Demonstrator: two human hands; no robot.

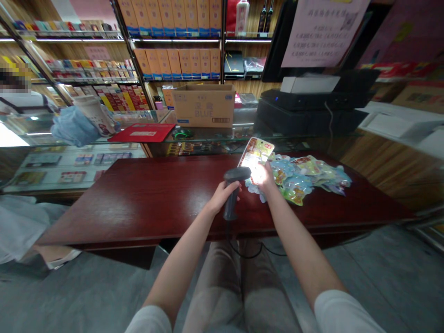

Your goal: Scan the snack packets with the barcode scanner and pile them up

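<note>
At the worktop [145, 203], just left of the packet pile [305, 178] | left hand [222, 194] closed round scanner [233, 192] | right hand [265, 180] grips one packet [255, 155], tilted up, lit | step: scanning, I judge | next: hold both steady.

We sit at a dark red wooden surface [145, 199] over a grey floor [86, 296]. Beyond it runs a glass counter [69, 138] (a cardboard box [204, 105] stands on top), and lit shelves [83, 60] packed with colourful boxes line the back wall.
</note>
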